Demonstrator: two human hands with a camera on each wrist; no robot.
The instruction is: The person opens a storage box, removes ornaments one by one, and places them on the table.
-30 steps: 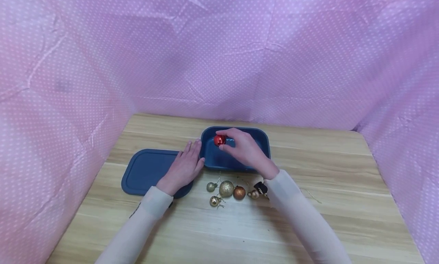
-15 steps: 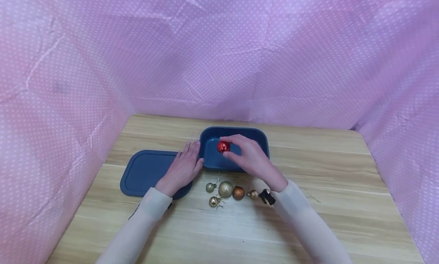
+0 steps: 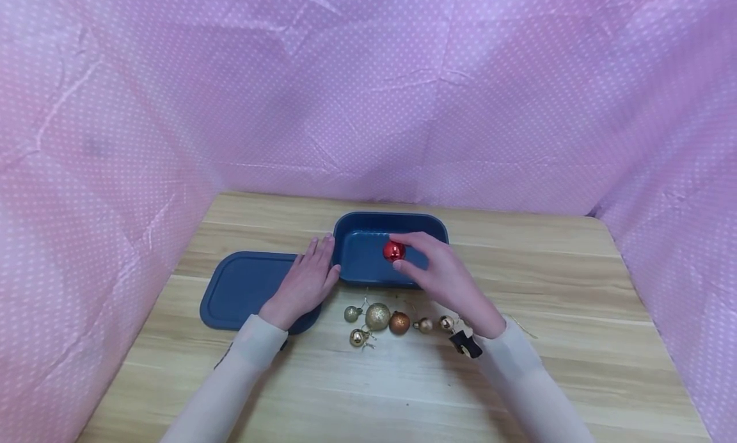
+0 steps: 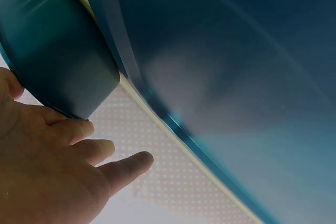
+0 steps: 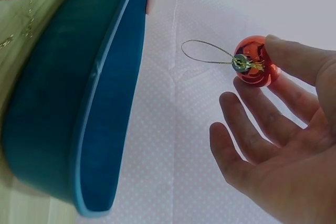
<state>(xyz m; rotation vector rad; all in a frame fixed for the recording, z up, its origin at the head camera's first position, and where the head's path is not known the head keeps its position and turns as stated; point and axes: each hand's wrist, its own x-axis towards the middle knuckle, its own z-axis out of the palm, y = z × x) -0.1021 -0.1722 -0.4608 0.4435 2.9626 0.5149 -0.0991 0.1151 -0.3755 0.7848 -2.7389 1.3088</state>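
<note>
A shiny red bauble [image 3: 394, 251] [image 5: 253, 61] with a thin gold loop is pinched at the fingertips of my right hand [image 3: 443, 280] [image 5: 273, 129], above the inside of the dark blue container [image 3: 351, 267] [image 5: 68, 129]. My left hand [image 3: 303, 283] [image 4: 58, 182] lies flat with straight fingers against the container's left end [image 4: 58, 61], its palm partly on the blue lid [image 3: 242, 289] [image 4: 236, 77]. Several small gold and copper baubles [image 3: 378, 317] lie in a row on the table just in front of the container.
The wooden table [image 3: 374, 392] is walled in by pink dotted fabric [image 3: 368, 97] at the back and both sides. A black strap [image 3: 465, 344] sits at my right wrist. A thin gold thread [image 3: 521, 324] lies on the table to the right.
My right hand has carried the red bauble from the container's left part toward its middle and drawn back a little. The left hand has stayed in place.
</note>
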